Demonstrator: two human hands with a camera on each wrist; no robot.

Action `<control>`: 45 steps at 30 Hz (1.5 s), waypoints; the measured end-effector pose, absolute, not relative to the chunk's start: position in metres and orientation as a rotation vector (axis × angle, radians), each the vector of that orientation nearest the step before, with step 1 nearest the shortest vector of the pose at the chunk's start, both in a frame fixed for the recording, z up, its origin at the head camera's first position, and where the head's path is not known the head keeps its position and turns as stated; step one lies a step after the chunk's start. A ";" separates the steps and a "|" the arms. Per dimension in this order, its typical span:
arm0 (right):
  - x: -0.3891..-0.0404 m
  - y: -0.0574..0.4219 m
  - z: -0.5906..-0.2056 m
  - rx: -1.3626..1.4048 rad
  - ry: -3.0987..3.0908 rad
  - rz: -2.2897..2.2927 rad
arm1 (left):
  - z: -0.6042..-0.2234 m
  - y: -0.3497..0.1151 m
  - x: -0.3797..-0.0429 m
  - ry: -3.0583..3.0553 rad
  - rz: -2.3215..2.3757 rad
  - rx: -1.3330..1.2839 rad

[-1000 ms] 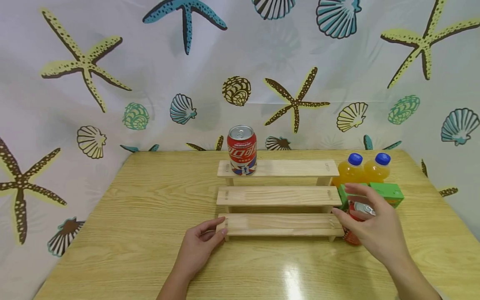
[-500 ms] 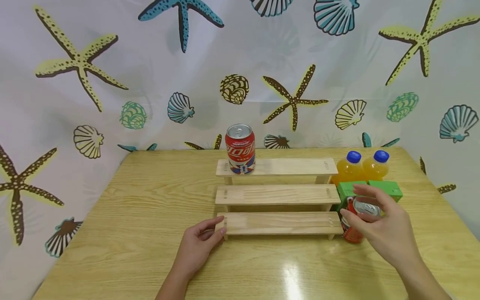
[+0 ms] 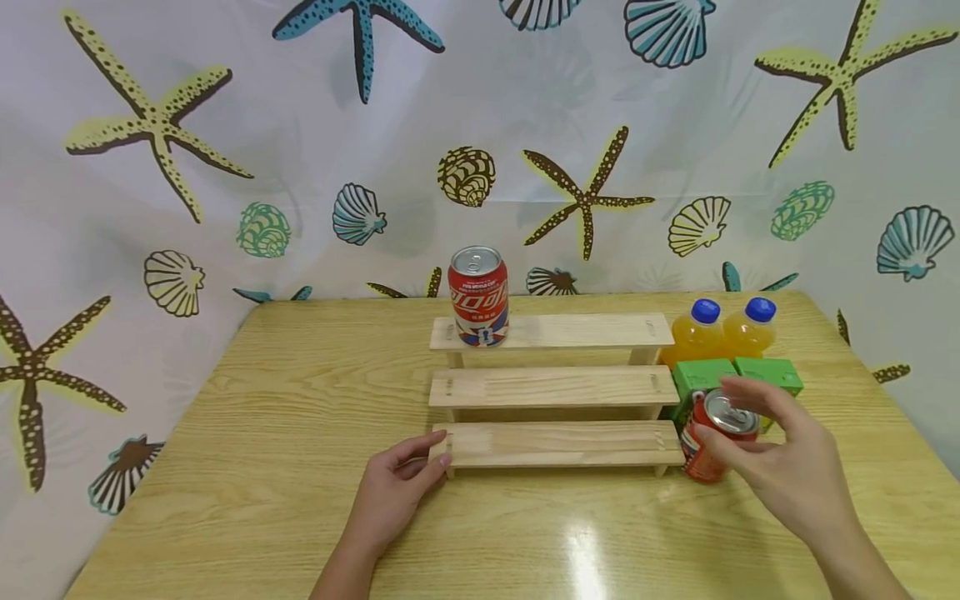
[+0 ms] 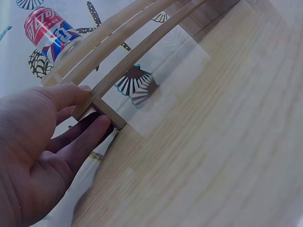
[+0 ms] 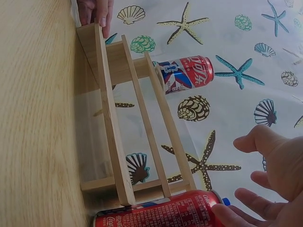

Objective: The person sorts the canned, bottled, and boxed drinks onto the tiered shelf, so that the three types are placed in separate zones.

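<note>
A three-step wooden rack (image 3: pixel 555 385) stands on the table. My left hand (image 3: pixel 395 483) pinches the left end of its lowest step; in the left wrist view the thumb lies on the board and the fingers are below it. One red soda can (image 3: pixel 477 296) stands upright at the left end of the top step. At the rack's lower right, a second red soda can (image 3: pixel 708 442) stands on the table. My right hand (image 3: pixel 787 467) hovers around its top, thumb and fingers spread apart; whether a fingertip touches the can, I cannot tell.
Behind the second can are two green cartons (image 3: pixel 772 372). Further back stand two orange juice bottles (image 3: pixel 699 335) with blue caps, close to the rack's right side. A patterned cloth (image 3: pixel 420 100) hangs along the table's back edge.
My right hand has shifted a little right and down, around the lower can, uncovering more of it. The left hand keeps its hold on the rack. The head view has tilted slightly.
</note>
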State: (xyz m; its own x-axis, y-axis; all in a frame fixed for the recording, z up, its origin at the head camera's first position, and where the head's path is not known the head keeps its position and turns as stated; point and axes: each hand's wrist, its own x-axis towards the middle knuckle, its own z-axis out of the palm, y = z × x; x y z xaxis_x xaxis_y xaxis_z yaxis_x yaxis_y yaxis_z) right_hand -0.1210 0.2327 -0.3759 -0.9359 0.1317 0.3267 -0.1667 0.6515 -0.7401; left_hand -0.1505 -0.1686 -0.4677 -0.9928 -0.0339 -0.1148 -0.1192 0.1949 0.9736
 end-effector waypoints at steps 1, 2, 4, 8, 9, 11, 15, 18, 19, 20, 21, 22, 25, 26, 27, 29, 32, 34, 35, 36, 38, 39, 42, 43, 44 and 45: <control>-0.121 0.233 -0.376 0.023 -2.525 1.178 | -0.468 -0.169 -0.151 2.369 1.952 -0.154; -0.121 0.234 -0.376 0.021 -2.529 1.177 | -0.468 -0.169 -0.151 2.363 1.956 -0.157; -0.121 0.235 -0.376 0.022 -2.530 1.178 | -0.468 -0.169 -0.151 2.358 1.962 -0.160; -0.120 0.238 -0.378 0.027 -2.522 1.168 | -0.468 -0.169 -0.151 2.352 1.967 -0.161; -0.120 0.238 -0.378 0.023 -2.520 1.165 | -0.468 -0.169 -0.151 2.353 1.966 -0.161; -0.120 0.240 -0.379 0.012 -2.519 1.157 | -0.467 -0.169 -0.150 2.358 1.964 -0.158; -0.120 0.243 -0.380 -0.010 -2.518 1.152 | -0.468 -0.170 -0.150 2.358 1.966 -0.148; -0.120 0.245 -0.382 -0.014 -2.510 1.160 | -0.468 -0.170 -0.149 2.335 1.977 -0.156; -0.120 0.245 -0.383 -0.011 -2.505 1.163 | -0.467 -0.170 -0.149 2.329 1.981 -0.160; -0.120 0.246 -0.383 -0.009 -2.503 1.166 | -0.467 -0.170 -0.149 2.318 1.987 -0.171; -0.120 0.247 -0.383 -0.006 -2.501 1.169 | -0.467 -0.170 -0.148 2.309 1.992 -0.178; -0.120 0.247 -0.384 -0.002 -2.499 1.174 | -0.466 -0.170 -0.148 2.300 1.999 -0.183; -0.119 0.249 -0.385 0.013 -2.497 1.176 | -0.466 -0.169 -0.148 2.286 2.010 -0.187; -0.119 0.250 -0.385 0.017 -2.498 1.177 | -0.465 -0.168 -0.148 2.282 2.013 -0.188; -0.119 0.250 -0.386 0.021 -2.499 1.178 | -0.465 -0.168 -0.149 2.279 2.014 -0.187; -0.119 0.250 -0.387 0.022 -2.505 1.178 | -0.464 -0.168 -0.149 2.276 2.016 -0.185; -0.119 0.251 -0.387 0.011 -2.516 1.184 | -0.464 -0.169 -0.149 2.268 2.022 -0.185; -0.119 0.251 -0.387 0.004 -2.521 1.185 | -0.465 -0.169 -0.149 2.264 2.024 -0.184; -0.119 0.252 -0.387 0.006 -2.521 1.185 | -0.465 -0.169 -0.149 2.262 2.025 -0.184; -0.119 0.252 -0.388 0.004 -2.521 1.181 | -0.465 -0.170 -0.149 2.263 2.024 -0.183; -0.118 0.253 -0.389 0.003 -2.520 1.170 | -0.465 -0.170 -0.149 2.264 2.021 -0.179; -0.118 0.253 -0.390 0.002 -2.522 1.162 | -0.465 -0.170 -0.149 2.265 2.019 -0.175; -0.117 0.253 -0.392 -0.005 -2.527 1.143 | -0.466 -0.171 -0.149 2.266 2.018 -0.162; -0.117 0.254 -0.393 -0.004 -2.529 1.139 | -0.466 -0.171 -0.149 2.265 2.018 -0.159; -0.117 0.254 -0.393 -0.005 -2.531 1.138 | -0.466 -0.171 -0.149 2.263 2.020 -0.157; -0.117 0.254 -0.394 -0.002 -2.530 1.136 | -0.466 -0.171 -0.149 2.261 2.022 -0.157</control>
State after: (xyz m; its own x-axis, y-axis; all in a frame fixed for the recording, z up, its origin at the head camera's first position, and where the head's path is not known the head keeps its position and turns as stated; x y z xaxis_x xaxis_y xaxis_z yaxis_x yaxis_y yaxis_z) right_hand -0.1174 0.2539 -0.3936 -0.9328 0.1490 0.3280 -0.1463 0.6755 -0.7227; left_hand -0.1489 -0.1714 -0.4662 -0.9892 -0.0074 -0.1466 -0.1465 0.1107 0.9830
